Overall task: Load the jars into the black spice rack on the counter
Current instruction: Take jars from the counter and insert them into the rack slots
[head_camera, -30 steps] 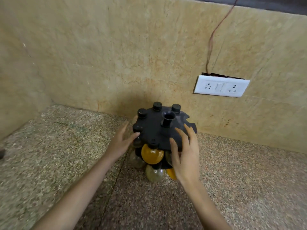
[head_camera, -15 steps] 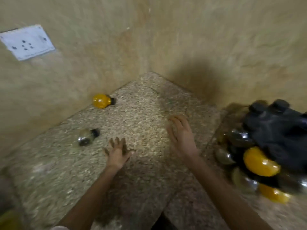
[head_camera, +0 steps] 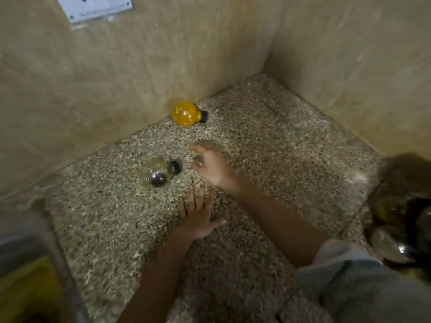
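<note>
Light: dim, warm yellow.
Shadow: dark patch above spice rack (head_camera: 418, 220).
Blur: motion smear, heaviest on right hand (head_camera: 211, 167).
Edges: bowed, soft.

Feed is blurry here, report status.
Right hand open, beside clear jar. Left hand open, over counter. Yellow jar lies by wall. Nothing between.

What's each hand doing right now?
Left hand: open, holding nothing.
Right hand: open, empty, beside the clear jar.
</note>
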